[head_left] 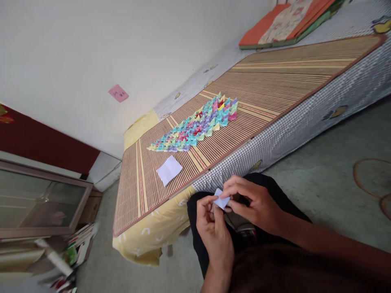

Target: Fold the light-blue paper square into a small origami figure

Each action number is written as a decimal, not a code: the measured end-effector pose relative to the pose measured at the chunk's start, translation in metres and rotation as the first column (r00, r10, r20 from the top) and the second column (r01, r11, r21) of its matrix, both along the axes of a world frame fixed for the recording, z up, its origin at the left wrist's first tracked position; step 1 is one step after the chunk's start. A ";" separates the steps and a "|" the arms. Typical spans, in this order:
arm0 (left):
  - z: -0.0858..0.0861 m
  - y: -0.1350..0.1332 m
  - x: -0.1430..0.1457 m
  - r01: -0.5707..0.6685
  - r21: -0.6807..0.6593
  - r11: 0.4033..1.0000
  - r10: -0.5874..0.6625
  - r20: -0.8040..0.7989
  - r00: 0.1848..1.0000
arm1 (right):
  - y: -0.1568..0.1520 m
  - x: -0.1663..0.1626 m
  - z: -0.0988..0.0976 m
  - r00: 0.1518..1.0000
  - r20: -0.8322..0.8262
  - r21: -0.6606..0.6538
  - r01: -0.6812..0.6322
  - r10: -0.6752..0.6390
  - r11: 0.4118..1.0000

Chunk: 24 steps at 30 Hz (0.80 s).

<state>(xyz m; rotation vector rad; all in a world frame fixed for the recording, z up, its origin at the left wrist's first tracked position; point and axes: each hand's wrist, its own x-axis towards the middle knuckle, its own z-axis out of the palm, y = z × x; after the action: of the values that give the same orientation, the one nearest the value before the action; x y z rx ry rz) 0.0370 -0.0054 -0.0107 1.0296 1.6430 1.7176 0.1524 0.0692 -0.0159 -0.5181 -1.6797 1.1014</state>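
Note:
Above my lap, a small piece of folded pale lavender paper [222, 202] is held between both hands. My left hand [214, 224] pinches its left edge with thumb and fingers. From the right, my right hand [249, 201] grips the upper and right side, fingertips pressed on the paper. Part of the paper is hidden behind the fingers. On the mat ahead lies a flat lavender paper square [170, 170]. Behind it stand rows of small folded paper pieces [195, 126] in blue, yellow, pink, purple and red.
A striped bamboo mat [259, 87] covers the bed. Folded orange and green bedding [284, 24] lies at the far end. A pink note [118, 93] is stuck to the wall. A glass-panelled cabinet [42, 203] stands at left, a coiled cord [356, 175] on the floor at right.

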 end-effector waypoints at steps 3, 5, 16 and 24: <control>0.000 0.000 0.001 0.003 0.003 1.000 -0.003 0.006 1.000 | 0.003 0.000 -0.003 0.999 0.016 0.069 0.030 -0.031 0.997; -0.001 0.000 0.001 0.006 0.005 1.000 -0.006 0.051 0.999 | 0.006 0.001 -0.003 0.999 0.038 0.121 0.022 -0.026 0.992; -0.002 0.002 -0.003 -0.029 0.027 0.999 0.023 0.179 0.984 | 0.011 0.003 -0.005 0.994 0.097 0.158 -0.070 0.055 0.985; -0.003 -0.003 -0.003 0.035 0.016 0.999 -0.036 0.035 0.999 | 0.010 0.004 -0.001 0.992 0.125 0.135 -0.042 0.025 0.990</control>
<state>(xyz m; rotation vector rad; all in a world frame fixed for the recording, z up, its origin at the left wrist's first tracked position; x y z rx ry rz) 0.0342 -0.0083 -0.0134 1.0235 1.5828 1.7179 0.1566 0.0796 -0.0170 -0.4795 -1.8633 0.9863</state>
